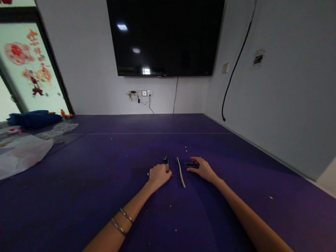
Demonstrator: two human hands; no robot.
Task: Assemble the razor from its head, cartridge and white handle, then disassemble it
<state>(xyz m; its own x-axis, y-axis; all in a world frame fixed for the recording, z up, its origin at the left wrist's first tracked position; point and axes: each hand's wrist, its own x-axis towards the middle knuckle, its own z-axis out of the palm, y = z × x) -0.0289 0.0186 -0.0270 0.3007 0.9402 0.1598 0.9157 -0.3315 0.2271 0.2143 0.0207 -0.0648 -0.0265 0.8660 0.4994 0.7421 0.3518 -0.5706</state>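
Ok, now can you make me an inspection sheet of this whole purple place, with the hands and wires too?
Surface: purple surface, dotted with white specks.
Things: small dark object, pale thin stick, flat dark piece, left to right, apart.
Clutter: whitish sheet, clear plastic, blue cloth, far left.
Grip: left hand holds the small object; right hand is at the flat piece, firmness unclear.
Cables: black cable, right wall; thin cord below the screen.
Surroundings: wall-mounted screen; glass door with red decorations.
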